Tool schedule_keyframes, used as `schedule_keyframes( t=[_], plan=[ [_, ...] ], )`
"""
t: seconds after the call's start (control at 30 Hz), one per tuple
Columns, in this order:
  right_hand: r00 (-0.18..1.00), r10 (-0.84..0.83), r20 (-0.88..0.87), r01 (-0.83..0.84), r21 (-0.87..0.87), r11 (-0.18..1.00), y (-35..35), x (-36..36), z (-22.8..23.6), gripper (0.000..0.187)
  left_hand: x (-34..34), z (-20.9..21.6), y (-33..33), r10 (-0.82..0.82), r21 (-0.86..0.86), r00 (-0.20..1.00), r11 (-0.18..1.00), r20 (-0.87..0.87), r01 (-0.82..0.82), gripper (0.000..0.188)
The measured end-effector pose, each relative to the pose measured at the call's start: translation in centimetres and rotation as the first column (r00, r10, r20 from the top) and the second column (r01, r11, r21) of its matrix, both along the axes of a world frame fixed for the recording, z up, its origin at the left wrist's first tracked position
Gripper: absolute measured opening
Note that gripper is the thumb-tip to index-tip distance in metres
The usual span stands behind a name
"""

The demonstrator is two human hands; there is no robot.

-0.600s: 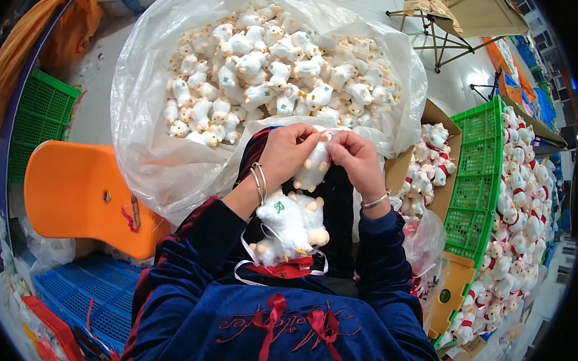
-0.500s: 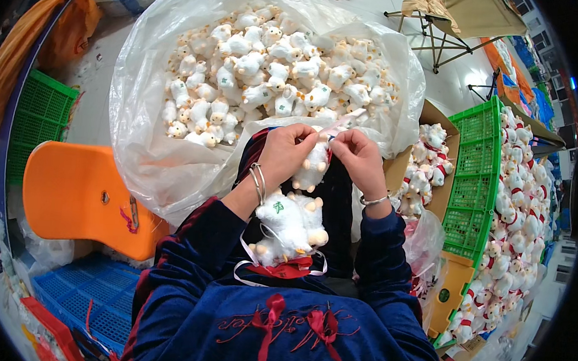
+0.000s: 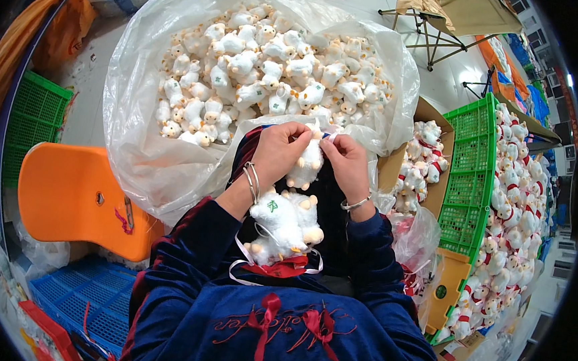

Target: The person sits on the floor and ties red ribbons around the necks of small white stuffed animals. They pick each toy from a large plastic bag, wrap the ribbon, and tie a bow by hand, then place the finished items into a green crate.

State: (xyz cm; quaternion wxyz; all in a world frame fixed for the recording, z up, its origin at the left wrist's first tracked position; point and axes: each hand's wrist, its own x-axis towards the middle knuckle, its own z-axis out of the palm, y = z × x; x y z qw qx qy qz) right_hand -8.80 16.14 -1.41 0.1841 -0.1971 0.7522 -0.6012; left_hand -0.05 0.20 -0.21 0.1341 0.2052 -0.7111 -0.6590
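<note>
A small white plush animal toy with beige feet hangs upright between my hands, above my lap. My left hand is closed in a pinch at its upper left side. Close by the toy's upper right, my right hand pinches the end of a thin pale ribbon, mostly hidden by the fingers. On my lap lie a few more white plush toys, one with a green mark. Beneath them are red fabric and a loose white ribbon.
Ahead, a large clear plastic bag holds a heap of white plush toys. To the right stand a cardboard box of toys with red neckbands and a green crate. An orange stool and a blue crate are at left.
My right hand has come slightly left and down, nearer the toy. The pale ribbon that stretched up and to the right is now mostly out of sight. The whole view has shifted slightly.
</note>
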Motion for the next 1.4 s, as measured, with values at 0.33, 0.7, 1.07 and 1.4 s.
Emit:
schedule_keyframes(
  t=[0.33,0.7,1.07,1.4],
  plan=[
    [0.862,0.451,-0.229,-0.435,0.121,0.892,-1.3,-2.6,6.1,0.009,0.1,-1.3,-0.3,-0.093,-0.033,0.988,0.995,-0.122,0.090,0.022],
    [0.950,0.282,-0.136,-0.277,0.058,0.959,-2.2,-5.8,5.8,0.026,0.1,-1.4,-0.4,-0.130,0.153,0.989,0.978,-0.073,0.139,0.019],
    [0.866,0.153,0.476,-0.145,-0.053,0.988,0.8,-2.2,2.5,0.032,0.4,-1.2,-0.6,-0.165,0.210,0.982,0.961,-0.097,0.182,0.021],
    [0.968,0.070,0.241,-0.060,-0.050,0.997,-0.8,-2.3,2.4,0.018,0.7,-0.8,-0.8,-0.194,0.137,0.975,0.968,-0.112,0.209,0.014]
  ],
)
